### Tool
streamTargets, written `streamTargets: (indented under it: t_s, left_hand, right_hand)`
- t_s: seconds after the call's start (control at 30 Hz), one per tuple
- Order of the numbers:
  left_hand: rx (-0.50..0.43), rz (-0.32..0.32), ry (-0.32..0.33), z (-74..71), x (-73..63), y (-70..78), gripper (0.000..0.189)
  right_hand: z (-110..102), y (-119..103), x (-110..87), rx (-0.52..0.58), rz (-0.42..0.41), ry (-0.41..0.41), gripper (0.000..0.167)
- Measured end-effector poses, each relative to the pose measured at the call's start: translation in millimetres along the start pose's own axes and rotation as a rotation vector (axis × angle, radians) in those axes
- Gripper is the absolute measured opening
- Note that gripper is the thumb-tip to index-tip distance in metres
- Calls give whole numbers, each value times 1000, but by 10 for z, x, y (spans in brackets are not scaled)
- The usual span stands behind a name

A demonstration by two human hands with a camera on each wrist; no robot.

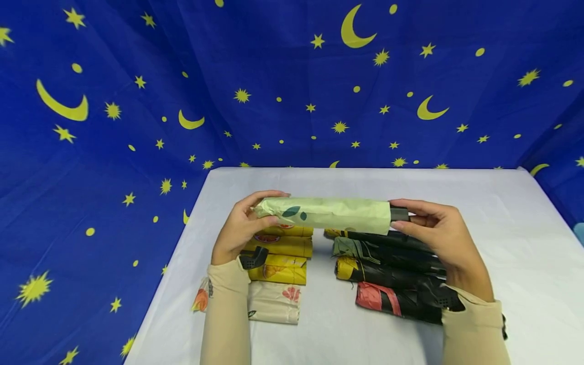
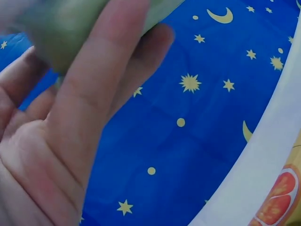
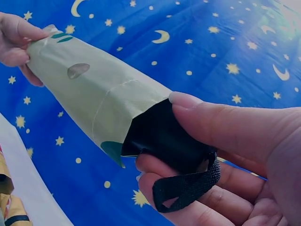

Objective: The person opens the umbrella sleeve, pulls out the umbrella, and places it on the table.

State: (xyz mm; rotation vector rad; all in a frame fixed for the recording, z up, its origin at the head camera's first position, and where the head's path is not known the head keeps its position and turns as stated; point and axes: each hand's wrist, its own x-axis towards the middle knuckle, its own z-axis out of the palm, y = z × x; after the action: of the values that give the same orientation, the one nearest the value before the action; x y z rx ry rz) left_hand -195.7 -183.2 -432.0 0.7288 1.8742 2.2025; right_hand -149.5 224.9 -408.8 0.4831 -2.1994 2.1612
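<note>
Both hands hold a folded umbrella (image 1: 339,213) in a pale green sleeve with dark leaf prints, level above the table. My left hand (image 1: 246,223) grips its crumpled sleeve end between thumb and fingers. At the other end, the black handle (image 3: 164,136) sticks out of the sleeve, and my right hand (image 1: 433,225) pinches it. A black wrist strap (image 3: 188,188) loops from the handle across the right fingers. In the left wrist view the green sleeve (image 2: 70,28) is blurred, with the left hand's fingers around it.
On the white table (image 1: 328,304), several yellow citrus-print bundles (image 1: 283,268) and a cream floral one (image 1: 276,301) lie in a left column. Several mostly black folded umbrellas (image 1: 383,274) form a right column. A blue star-and-moon cloth (image 1: 292,66) hangs behind and to the sides.
</note>
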Motion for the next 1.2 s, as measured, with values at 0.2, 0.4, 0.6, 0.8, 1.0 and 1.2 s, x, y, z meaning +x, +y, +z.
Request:
streamTargets:
  t_s: [0.2, 0.4, 0.6, 0.8, 1.0, 1.2]
  left_hand:
    - [63, -33, 0, 12, -4, -1, 44]
    - [58, -37, 17, 18, -2, 6, 44]
    - [51, -25, 33, 4, -10, 9, 43]
    - [35, -18, 45, -20, -12, 30, 43]
    - [45, -17, 48, -32, -15, 26, 43]
    - [22, 2, 50, -63, -21, -7, 43]
  right_hand:
    - [39, 14, 8, -32, -1, -17, 37]
    - [57, 27, 11, -60, -4, 6, 38]
    - [93, 42, 34, -110, 10, 34, 38]
    - [100, 49, 47, -116, 23, 56, 39]
    - [88, 77, 54, -22, 13, 57, 38]
    - [82, 110, 74, 59, -3, 64, 36]
